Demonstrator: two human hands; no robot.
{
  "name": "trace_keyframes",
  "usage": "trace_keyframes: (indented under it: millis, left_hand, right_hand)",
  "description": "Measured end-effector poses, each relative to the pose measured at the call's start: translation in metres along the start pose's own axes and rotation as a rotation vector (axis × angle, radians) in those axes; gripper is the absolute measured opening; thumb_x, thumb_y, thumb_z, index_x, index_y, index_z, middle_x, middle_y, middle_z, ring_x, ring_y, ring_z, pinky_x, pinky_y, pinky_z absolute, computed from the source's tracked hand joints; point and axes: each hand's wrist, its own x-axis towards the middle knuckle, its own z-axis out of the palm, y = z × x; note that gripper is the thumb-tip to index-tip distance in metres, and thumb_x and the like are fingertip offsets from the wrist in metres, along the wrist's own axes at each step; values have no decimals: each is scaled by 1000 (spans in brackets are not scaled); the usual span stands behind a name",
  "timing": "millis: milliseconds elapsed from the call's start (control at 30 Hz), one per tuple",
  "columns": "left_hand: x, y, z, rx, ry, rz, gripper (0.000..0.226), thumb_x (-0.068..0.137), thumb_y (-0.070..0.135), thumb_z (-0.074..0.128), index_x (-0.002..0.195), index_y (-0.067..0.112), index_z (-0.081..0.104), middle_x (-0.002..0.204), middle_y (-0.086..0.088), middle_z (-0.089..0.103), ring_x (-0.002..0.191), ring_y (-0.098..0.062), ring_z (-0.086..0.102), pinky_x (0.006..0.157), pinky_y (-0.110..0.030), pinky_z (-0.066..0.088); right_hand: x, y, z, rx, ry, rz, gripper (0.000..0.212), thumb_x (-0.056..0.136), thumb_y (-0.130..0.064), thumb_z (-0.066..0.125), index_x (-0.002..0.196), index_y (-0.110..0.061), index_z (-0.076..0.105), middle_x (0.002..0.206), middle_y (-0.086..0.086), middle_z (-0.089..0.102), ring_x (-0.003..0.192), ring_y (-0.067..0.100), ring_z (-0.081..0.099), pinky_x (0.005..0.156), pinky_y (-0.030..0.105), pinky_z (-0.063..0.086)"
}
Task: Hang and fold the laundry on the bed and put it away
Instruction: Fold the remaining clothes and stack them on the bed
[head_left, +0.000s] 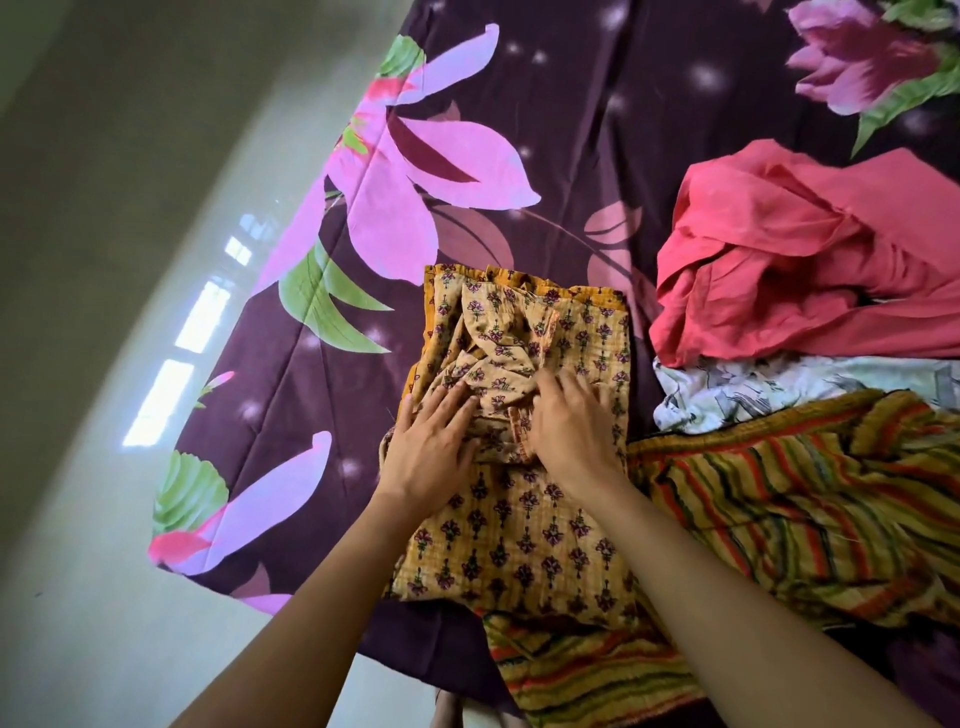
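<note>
Hands (428, 441) (569, 431) on crinkled, perhaps cotton, garment (519, 540)

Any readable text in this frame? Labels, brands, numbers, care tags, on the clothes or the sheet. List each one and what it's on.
None readable.
Mustard printed garment: small flower motifs only, no tag showing.
Striped cloth: stripes only.
Pink garment: plain.
White printed cloth: grey pattern, no letters can be made out.
Bedsheet: flowers and leaves only.
</note>
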Motion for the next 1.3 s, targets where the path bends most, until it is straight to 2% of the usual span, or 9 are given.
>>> trace_keyframes:
  millis: [200, 300, 400, 533, 633, 767, 833, 1000, 1300]
  left_hand:
    - [8, -6, -4, 22, -77, 65, 68, 94, 47, 40, 150, 22, 12, 158, -1, 5, 146, -18, 3, 119, -41, -2]
    - [9, -10, -5, 26, -129, 43, 66, 96, 50, 34, 150, 25, 7, 158, 2, 0, 146, -14, -2, 118, -42, -4]
    - [9, -9, -5, 16, -140, 16, 66, 96, 49, 35, 150, 26, 6, 158, 3, 1, 146, -14, -2, 118, -44, -4]
    - [10, -4, -8, 25, -160, -16, 66, 95, 49, 36, 150, 27, 7, 158, 4, 0, 146, -14, -2, 115, -44, -9]
    - [9, -2, -12, 32, -157, -15, 66, 95, 50, 36, 150, 26, 9, 158, 4, 0, 146, -14, -2, 115, -45, -9]
    - [8, -3, -12, 28, -151, -13, 65, 95, 46, 39, 150, 27, 10, 158, 3, 2, 146, -14, 0, 114, -44, -10]
    - [7, -2, -10, 17, -103, -5, 64, 94, 43, 42, 149, 24, 16, 158, 1, 7, 146, -16, 4, 116, -45, -5]
    - [-12, -1, 4, 2, 91, 33, 62, 93, 43, 25, 147, 13, 28, 154, -5, 23, 143, -21, 18, 116, -45, 8]
    - [-83, 14, 28, -133, 110, 229, 59, 92, 41, 42, 141, 8, 37, 150, -11, 32, 141, -22, 20, 114, -42, 15]
  right_hand:
    - [34, -4, -16, -61, -174, -109, 43, 93, -12, 30, 128, -22, 53, 158, 9, 11, 144, 36, 8, 116, 57, 10]
    - [42, 7, -18, -89, -24, -291, 37, 84, -1, 35, 107, -8, 63, 150, 13, 34, 145, 32, 15, 116, 59, 8]
    - [35, 21, -20, -136, 195, -487, 21, 90, -16, 48, 101, -3, 60, 95, 14, 71, 100, 26, 65, 112, 51, 26]
    - [8, 21, -27, -17, 11, -560, 22, 92, -22, 44, 96, -9, 61, 62, 0, 56, 49, 15, 51, 68, 32, 53]
    - [-8, 15, -27, -111, -419, -513, 28, 98, -25, 36, 96, -10, 60, 70, -4, 48, 63, 15, 51, 69, 30, 48]
    - [-9, 6, -17, 60, -109, -443, 22, 98, -22, 44, 105, -7, 59, 87, 1, 55, 71, 13, 51, 64, 27, 43]
    - [-4, 5, -8, 68, -11, -341, 39, 99, -25, 43, 133, -8, 47, 128, 13, 52, 109, 22, 55, 93, 40, 48]
    - [-9, 20, 7, -190, -532, -212, 62, 101, -46, 20, 151, -17, -2, 156, 2, -21, 145, 20, -14, 118, 50, -4]
    - [-118, 23, 25, 64, -90, -352, 51, 95, -37, 40, 136, -8, 49, 149, 12, 36, 139, 24, 33, 113, 44, 29]
